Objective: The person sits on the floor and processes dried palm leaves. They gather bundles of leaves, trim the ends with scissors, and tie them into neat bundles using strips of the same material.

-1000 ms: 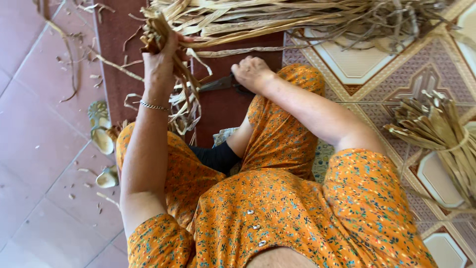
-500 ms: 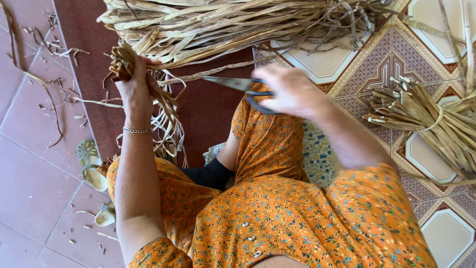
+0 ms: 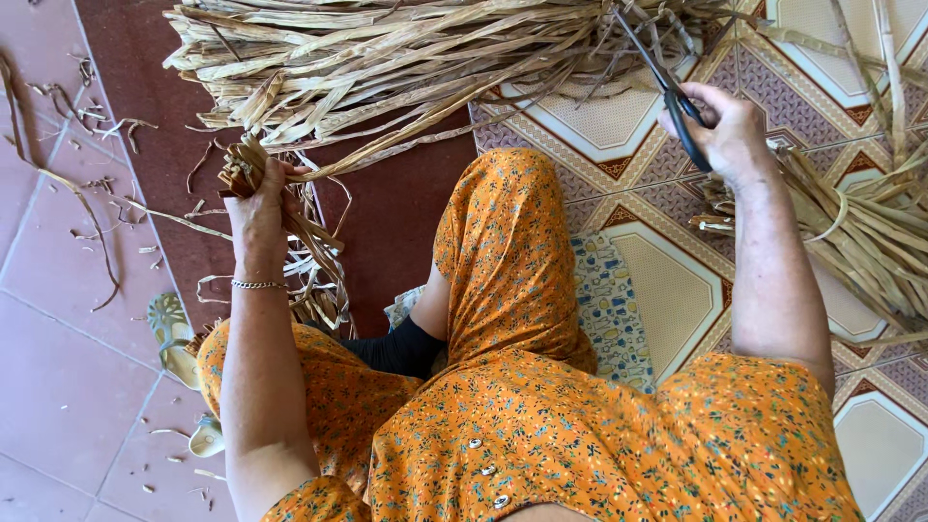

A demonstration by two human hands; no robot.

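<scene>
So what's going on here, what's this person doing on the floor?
A person in an orange floral outfit sits on the floor. The left hand grips a bunch of dried leaf strips by one end. The right hand holds dark scissors, blades pointing into the big pile of dried leaves ahead.

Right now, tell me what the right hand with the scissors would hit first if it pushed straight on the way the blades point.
The right hand holds black-handled scissors pointing up-left. Their tips already seem to sit among the big pile of dried leaf strips, so those strands come first, though depth is unclear.
</scene>
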